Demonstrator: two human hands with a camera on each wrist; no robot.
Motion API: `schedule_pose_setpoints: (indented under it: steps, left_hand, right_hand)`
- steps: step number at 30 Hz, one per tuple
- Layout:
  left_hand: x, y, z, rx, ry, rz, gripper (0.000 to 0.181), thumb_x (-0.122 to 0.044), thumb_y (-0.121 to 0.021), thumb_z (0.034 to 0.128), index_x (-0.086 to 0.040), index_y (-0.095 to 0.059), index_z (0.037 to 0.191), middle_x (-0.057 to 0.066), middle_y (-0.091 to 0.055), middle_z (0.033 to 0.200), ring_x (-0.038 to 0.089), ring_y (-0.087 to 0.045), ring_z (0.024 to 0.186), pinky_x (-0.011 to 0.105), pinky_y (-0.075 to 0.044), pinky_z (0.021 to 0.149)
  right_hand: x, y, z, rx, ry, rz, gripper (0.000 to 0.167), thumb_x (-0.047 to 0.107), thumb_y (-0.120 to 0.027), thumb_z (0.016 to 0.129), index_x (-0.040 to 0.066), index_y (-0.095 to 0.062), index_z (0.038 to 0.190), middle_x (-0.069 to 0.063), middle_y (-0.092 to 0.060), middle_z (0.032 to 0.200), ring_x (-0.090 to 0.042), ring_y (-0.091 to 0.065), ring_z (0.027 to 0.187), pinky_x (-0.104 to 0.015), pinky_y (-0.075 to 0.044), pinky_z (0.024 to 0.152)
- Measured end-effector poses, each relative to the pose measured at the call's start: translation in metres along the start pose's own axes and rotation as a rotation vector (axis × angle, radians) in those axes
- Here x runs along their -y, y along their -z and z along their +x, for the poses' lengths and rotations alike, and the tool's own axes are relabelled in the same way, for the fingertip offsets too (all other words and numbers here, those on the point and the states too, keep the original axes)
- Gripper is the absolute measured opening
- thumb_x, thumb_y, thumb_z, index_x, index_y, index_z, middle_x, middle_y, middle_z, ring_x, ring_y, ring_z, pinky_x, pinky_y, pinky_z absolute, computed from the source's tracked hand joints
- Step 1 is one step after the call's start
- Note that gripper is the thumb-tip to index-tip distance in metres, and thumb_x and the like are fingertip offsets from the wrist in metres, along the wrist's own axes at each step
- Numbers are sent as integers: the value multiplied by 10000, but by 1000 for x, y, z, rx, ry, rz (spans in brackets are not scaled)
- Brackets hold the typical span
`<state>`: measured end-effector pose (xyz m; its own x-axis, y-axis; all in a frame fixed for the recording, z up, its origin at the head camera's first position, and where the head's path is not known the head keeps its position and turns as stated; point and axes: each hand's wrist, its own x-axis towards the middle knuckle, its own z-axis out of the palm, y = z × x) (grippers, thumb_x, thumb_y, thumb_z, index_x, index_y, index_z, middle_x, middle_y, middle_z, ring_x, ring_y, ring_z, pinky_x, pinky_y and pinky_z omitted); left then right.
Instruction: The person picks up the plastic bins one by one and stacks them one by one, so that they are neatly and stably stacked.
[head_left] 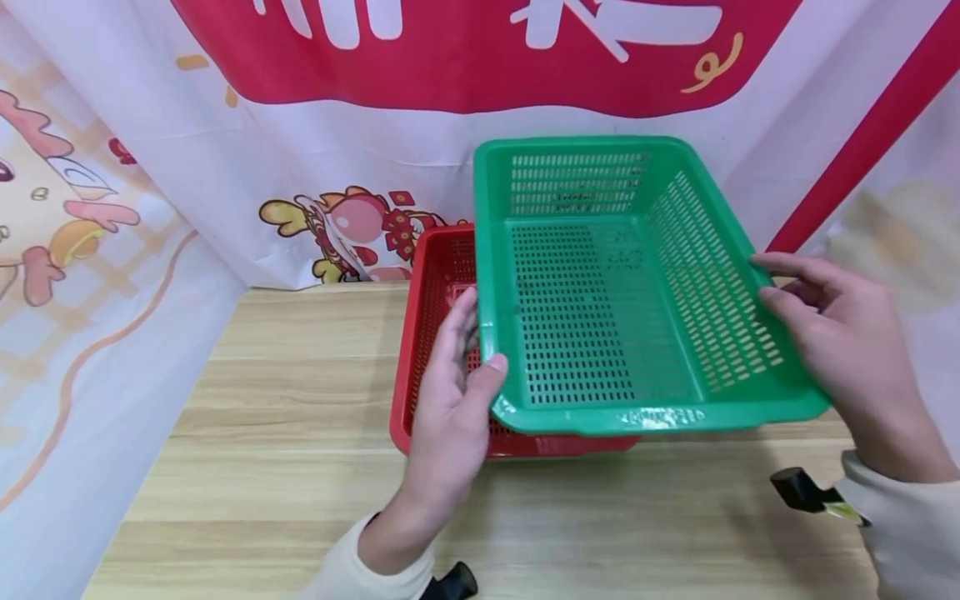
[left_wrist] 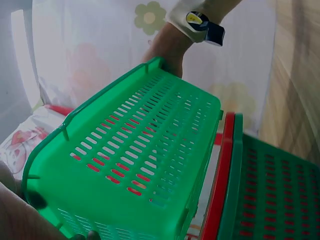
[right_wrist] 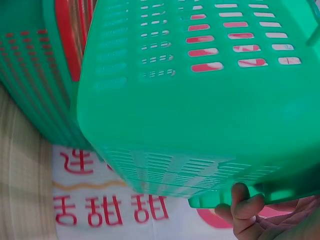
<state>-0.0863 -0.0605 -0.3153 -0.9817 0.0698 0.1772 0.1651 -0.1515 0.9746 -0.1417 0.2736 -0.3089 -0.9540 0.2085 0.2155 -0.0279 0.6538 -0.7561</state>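
A green plastic basket (head_left: 592,308) with slotted walls is held up off the table, tilted, in both hands. My left hand (head_left: 453,412) grips its left rim near the front corner, with the thumb over the edge. Along the opposite rim, my right hand (head_left: 847,333) pinches the edge between thumb and fingers. Beneath and to the left is a red basket (head_left: 441,333), partly hidden by the raised one. In the left wrist view the red basket's rim (left_wrist: 223,175) lies against another green basket (left_wrist: 275,195), which the head view does not show.
The baskets are over a light wood-grain table (head_left: 277,400). A white cloth (head_left: 420,133) with red and cartoon prints hangs behind the table, and more printed cloth (head_left: 112,333) hangs at the left. A dark device is strapped at each wrist.
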Motion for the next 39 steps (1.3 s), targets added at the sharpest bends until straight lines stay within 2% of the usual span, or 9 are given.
schedule_pose_setpoints:
  steps: [2, 7, 11, 13, 18, 20, 25, 34, 39]
  left_hand:
    - [-2, 7, -1, -28, 6, 19, 681, -27, -522, 1064, -233, -264, 1660, -31, -378, 1633, 222, -387, 1505, 495, -545, 1059]
    - [-7, 24, -1, -75, 31, 74, 640, -28, -505, 1069, -234, -310, 1642, -72, -392, 1611, 158, -383, 1494, 363, -518, 1103]
    - [-11, 37, -1, -103, 58, 128, 618, -33, -495, 1072, -244, -338, 1631, -84, -408, 1598, 128, -385, 1484, 250, -455, 1159]
    - [-13, 44, 0, -114, 65, 140, 614, -26, -492, 1070, -239, -349, 1628, -85, -420, 1590, 127, -395, 1474, 215, -432, 1174]
    - [-17, 58, 0, -142, 76, 139, 592, -20, -486, 1069, -223, -382, 1615, -83, -453, 1557, 140, -432, 1433, 206, -492, 1117]
    - [-17, 64, -1, -154, 74, 139, 579, -22, -482, 1070, -213, -395, 1610, -78, -468, 1547, 145, -446, 1423, 215, -515, 1092]
    - [-14, 75, -1, -166, 71, 153, 564, -31, -476, 1072, -210, -415, 1603, -70, -487, 1538, 150, -462, 1422, 218, -515, 1091]
    - [-3, 90, 2, -150, 172, 282, 570, -72, -510, 1082, -267, -410, 1608, -79, -480, 1566, 105, -457, 1437, 145, -469, 1099]
    - [5, 96, 3, -117, 187, 345, 574, -100, -526, 1085, -255, -390, 1620, -60, -485, 1566, 120, -457, 1448, 240, -439, 1174]
  right_hand:
    - [7, -5, 2, 10, 22, 21, 418, 272, -621, 1053, 154, -639, 1454, 221, -640, 897, -25, -626, 691, -121, -556, 595]
    - [19, -17, 4, 52, 47, 80, 417, 258, -642, 1043, 154, -643, 1447, 176, -675, 915, -40, -671, 707, -135, -585, 630]
    - [26, -27, 4, 61, 59, 75, 402, 279, -639, 1044, 171, -660, 1430, 183, -666, 900, -56, -673, 716, -145, -591, 637]
    - [29, -33, 4, 61, 71, 77, 392, 268, -641, 1043, 166, -668, 1420, 134, -679, 918, -62, -673, 721, -149, -594, 641]
    - [34, -46, 3, 106, 93, 114, 410, 216, -617, 1052, 105, -638, 1447, -129, -699, 1070, -79, -651, 746, -144, -588, 634]
    - [36, -51, 2, 127, 98, 120, 419, 208, -606, 1058, 89, -623, 1459, -187, -685, 1112, -86, -643, 761, -139, -584, 632]
    - [41, -61, -3, 146, 111, 113, 405, 197, -598, 1061, 88, -629, 1451, -187, -678, 1094, -111, -644, 759, -158, -592, 623]
    - [38, -72, -7, 140, 151, 91, 366, 158, -592, 1059, 73, -657, 1409, -178, -685, 1038, -168, -631, 754, -166, -589, 597]
    - [33, -77, -8, 138, 155, 75, 366, 147, -594, 1057, 69, -655, 1410, -163, -671, 1025, -202, -616, 756, -159, -580, 595]
